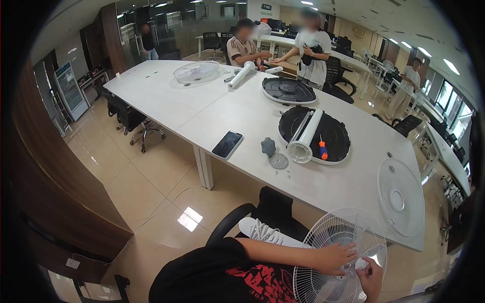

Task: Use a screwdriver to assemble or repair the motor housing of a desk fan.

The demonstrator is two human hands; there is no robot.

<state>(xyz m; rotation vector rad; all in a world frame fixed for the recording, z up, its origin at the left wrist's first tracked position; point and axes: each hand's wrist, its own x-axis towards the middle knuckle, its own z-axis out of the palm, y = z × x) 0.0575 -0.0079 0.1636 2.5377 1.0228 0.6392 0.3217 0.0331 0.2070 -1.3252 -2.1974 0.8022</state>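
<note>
A white fan head with a round wire guard (316,237) is tilted up on my lap at the lower right. Across its middle reaches my left hand (333,258), fingers stretched out over the hub and touching the fan. At the hub's right side, my right hand (371,279) pinches a small white round knob (361,263) between thumb and fingers. Clear fan blades show behind the wires. Whether the knob sits on the shaft is hidden by my fingers.
On the white table (202,118) lie a front guard (401,202), two black round bases (288,88), a white tube (309,131), a screwdriver (323,149), a dark grey knob (268,146), a grey disc (278,161) and a phone (227,144). Two people are at the far side.
</note>
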